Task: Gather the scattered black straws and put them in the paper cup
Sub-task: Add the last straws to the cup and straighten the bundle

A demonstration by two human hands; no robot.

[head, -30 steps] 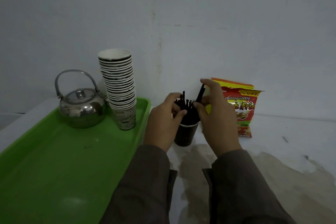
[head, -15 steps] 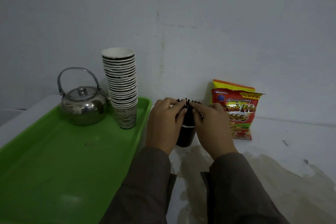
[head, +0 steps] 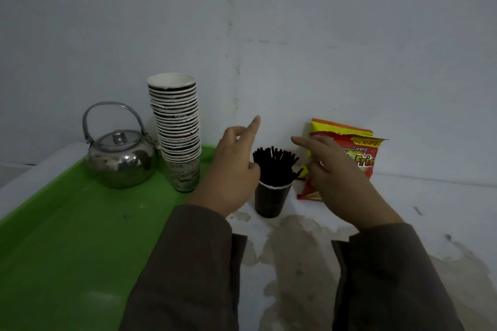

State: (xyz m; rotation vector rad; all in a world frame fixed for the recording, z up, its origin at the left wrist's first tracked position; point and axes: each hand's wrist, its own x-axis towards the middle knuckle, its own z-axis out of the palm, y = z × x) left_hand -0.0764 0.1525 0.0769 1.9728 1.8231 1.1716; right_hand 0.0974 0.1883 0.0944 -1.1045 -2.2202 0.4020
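Head view: the thin black plastic straws stand bunched in the dark paper cup on the stained white tabletop. The left hand and right hand flank it, fingers spread, holding nothing. A knock from either could topple the top-heavy cup.

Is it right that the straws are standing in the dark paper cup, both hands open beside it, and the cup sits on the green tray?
Not quite. The head view shows the paper cup off the green tray, on the white surface just right of it. The rest holds: black straws stand in it, left hand and right hand open beside it.
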